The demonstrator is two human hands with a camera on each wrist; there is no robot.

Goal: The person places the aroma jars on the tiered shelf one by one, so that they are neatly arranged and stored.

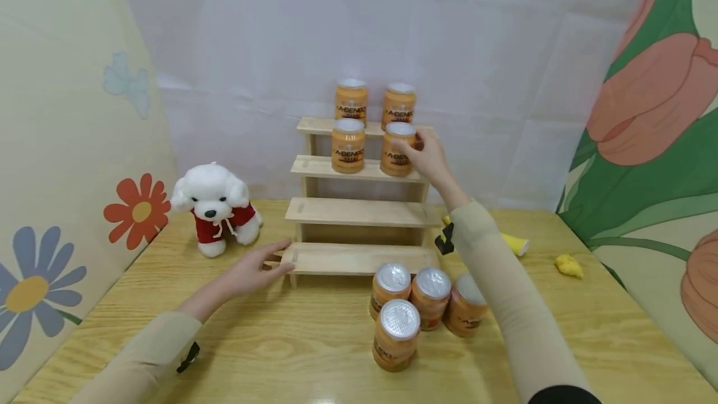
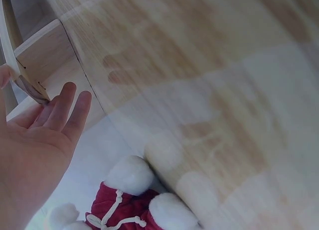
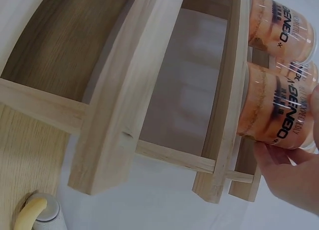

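Note:
A stepped wooden shelf [image 1: 359, 211] stands at the back of the table. Two orange jars [image 1: 351, 100] sit on its top step and two on the step below. My right hand [image 1: 417, 148] grips the right jar [image 1: 397, 153] on that second step; in the right wrist view my fingers [image 3: 291, 175] curl round this jar [image 3: 274, 108]. My left hand [image 1: 275, 257] lies flat with straight fingers touching the left end of the bottom step. In the left wrist view the open left hand [image 2: 65, 108] lies beside the shelf's corner [image 2: 35, 60].
Several more orange jars [image 1: 396, 334] stand on the wooden table [image 1: 280, 354] in front of the shelf. A white plush dog [image 1: 215, 207] in a red top sits left of it. A yellow object [image 1: 515, 243] and a yellow scrap [image 1: 569, 265] lie to the right. Patterned walls close in both sides.

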